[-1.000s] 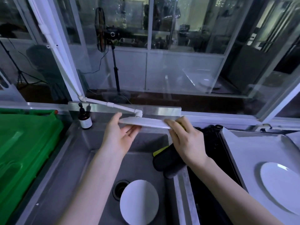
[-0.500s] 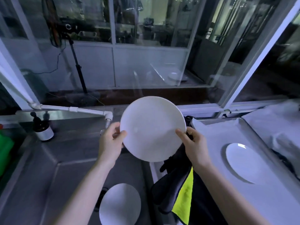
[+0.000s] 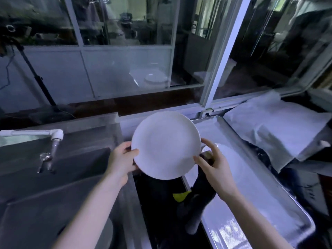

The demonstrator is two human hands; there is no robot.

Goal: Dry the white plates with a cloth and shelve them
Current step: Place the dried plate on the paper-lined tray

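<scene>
Currently, I grip the white plate (image 3: pixel 165 144) by its rim: left hand (image 3: pixel 120 162) at 8 o'clock, right hand (image 3: pixel 215 164) at 4 o'clock, pinching the dark cloth (image 3: pixel 201 194) too.

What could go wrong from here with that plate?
The white plate is held only by its rim between the left hand and the right hand, which also holds the dark cloth; it could slip and fall. A second plate lies on the metal tray just beyond; setting this one down carelessly might knock them together.
</scene>
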